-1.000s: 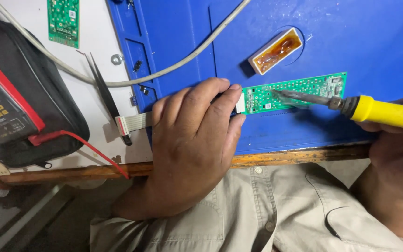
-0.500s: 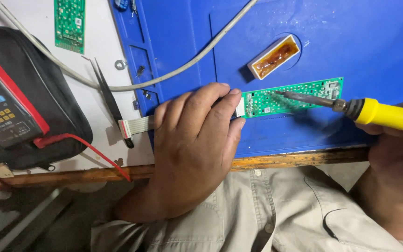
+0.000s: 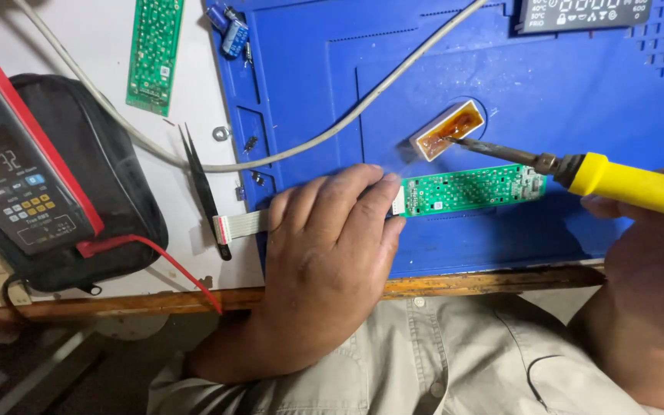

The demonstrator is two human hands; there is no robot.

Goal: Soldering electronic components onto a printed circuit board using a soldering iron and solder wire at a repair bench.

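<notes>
A narrow green circuit board (image 3: 474, 189) lies on a blue work mat (image 3: 578, 92). My left hand (image 3: 324, 253) lies flat on the mat, fingertips pressing the board's left end, where a white connector and grey ribbon cable (image 3: 240, 226) lead off. My right hand (image 3: 647, 269) grips a yellow-handled soldering iron (image 3: 624, 184). The iron's dark tip reaches left into a small white tray of amber flux (image 3: 449, 129) just above the board.
A red-and-black multimeter (image 3: 17, 177) rests on a black pouch at left, with red leads. Black tweezers (image 3: 203, 192) and a second green board (image 3: 155, 54) lie on the white table. A grey cable (image 3: 324, 138) crosses the mat. Blue capacitors (image 3: 232, 34) sit at the mat's top left corner.
The iron's tip has lifted off the green board and moved up-left into the flux tray. My left hand keeps its hold on the board's end.
</notes>
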